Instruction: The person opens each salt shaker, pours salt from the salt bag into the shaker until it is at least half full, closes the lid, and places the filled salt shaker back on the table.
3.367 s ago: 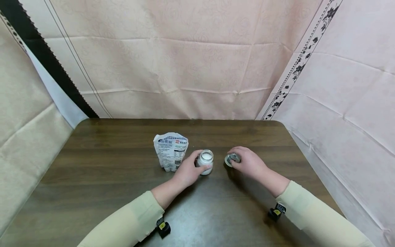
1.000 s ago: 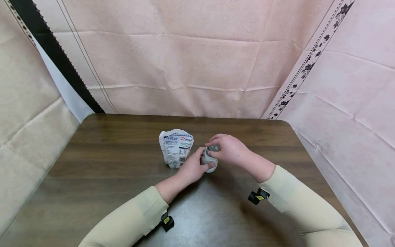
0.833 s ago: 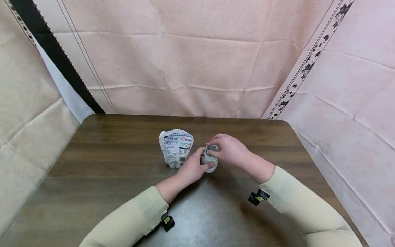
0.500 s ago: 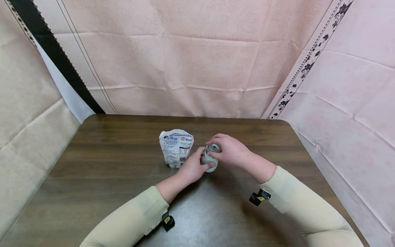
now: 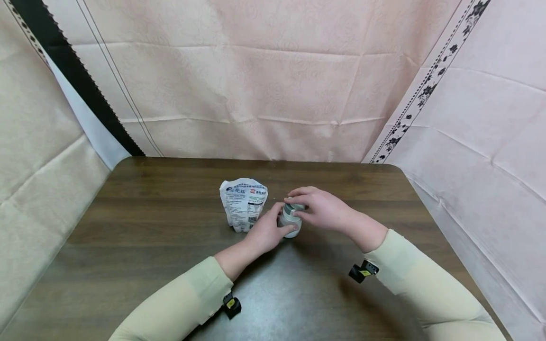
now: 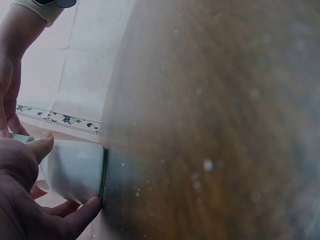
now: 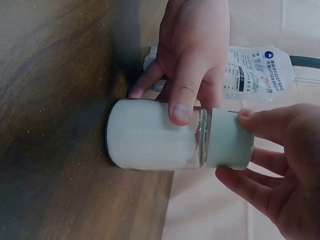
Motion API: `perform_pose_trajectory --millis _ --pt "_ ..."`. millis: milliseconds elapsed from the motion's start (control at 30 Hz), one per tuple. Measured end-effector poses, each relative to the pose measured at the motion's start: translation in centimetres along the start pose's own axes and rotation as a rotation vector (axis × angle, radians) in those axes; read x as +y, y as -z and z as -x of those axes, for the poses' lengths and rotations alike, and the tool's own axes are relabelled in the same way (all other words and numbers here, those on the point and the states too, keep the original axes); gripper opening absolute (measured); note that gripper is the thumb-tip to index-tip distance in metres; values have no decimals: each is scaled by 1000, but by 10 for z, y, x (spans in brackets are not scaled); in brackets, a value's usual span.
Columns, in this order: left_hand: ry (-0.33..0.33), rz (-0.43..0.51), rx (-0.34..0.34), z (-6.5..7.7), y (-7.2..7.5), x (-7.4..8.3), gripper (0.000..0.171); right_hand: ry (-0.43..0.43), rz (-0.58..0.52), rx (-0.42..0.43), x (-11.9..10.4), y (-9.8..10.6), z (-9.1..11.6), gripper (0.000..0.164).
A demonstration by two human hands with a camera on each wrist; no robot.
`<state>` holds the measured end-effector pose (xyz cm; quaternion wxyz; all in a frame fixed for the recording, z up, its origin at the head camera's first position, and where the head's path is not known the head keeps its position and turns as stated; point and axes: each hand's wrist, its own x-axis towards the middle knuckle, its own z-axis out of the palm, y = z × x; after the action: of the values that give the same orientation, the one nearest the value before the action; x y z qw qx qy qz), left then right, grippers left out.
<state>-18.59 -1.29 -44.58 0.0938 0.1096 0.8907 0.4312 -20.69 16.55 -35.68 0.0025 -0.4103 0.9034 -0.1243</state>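
A small clear glass jar (image 7: pixel 150 135) filled with white powder stands upright on the table. My left hand (image 5: pixel 264 233) grips its side, with the thumb across the front and fingers behind, as the left wrist view also shows of the jar (image 6: pixel 75 167). A pale green lid (image 7: pixel 230 140) sits over the jar's neck, where glass threads show just below it. From the right, my right hand (image 5: pixel 324 208) pinches the lid between thumb and fingers. Left of the jar, a white printed pouch (image 5: pixel 244 203) stands upright, partly behind my left hand in the right wrist view.
The brown wooden table (image 5: pixel 162 270) has rounded far corners. Tiny white specks dot its surface in both wrist views. Pale cloth (image 5: pixel 256 94) hangs behind the table and along its sides. A small black camera (image 5: pixel 232 305) is strapped at the left cuff.
The right hand has brought the lid from the table at right onto the open jar. In the last half second, its fingers and the lid have turned slightly. The left hand keeps its hold.
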Motion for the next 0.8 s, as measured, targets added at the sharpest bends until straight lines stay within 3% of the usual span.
perform_pose_trajectory --millis 300,567,800 --pt "-16 17 7 1 1 0 62 -98 -48 49 -3 -4 -3 36" --pt "-14 21 10 1 1 1 57 -279 -47 110 -8 -10 -7 39" --pt "-12 35 2 1 1 1 56 -397 -70 92 -11 -12 -12 41"
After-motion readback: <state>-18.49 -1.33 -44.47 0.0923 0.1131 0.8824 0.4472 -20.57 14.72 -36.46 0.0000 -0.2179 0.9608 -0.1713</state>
